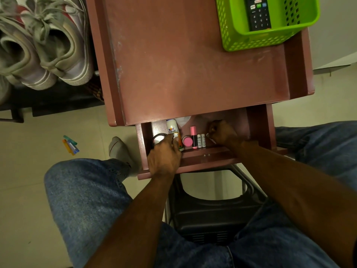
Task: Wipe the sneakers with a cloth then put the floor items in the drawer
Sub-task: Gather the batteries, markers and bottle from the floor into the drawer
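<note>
Left hand [164, 155] curled over the drawer's front edge, fingertips pinching a small battery [176, 135] just above the drawer floor. Right hand [222, 133] deeper in the drawer, fingers closed round something small and pale — too little of it visible to name. Open drawer [257, 120] of the reddish-brown bench [193, 64] already holding a white glue bottle [172, 126], a round metal tin [157, 139], a pink cap [187, 141], a pink tube [193, 136] and two upright batteries [201, 140] side by side. Further out, on the floor to the left, a few coloured clips [70, 144] well apart from the drawer. Sneakers [44, 45] paired on the dark rack at upper left; cloth not in view. Green basket [270, 29] with a remote [258, 13] on the bench's far corner.

Step in hand, as judged: setting the battery down among the drawer contents. Best done by lowering it into the free gap between bottle and pink cap, releasing only once it rests — a dropped cell likely to roll or topple the standing pair. Clips next, probably, before closing.
</note>
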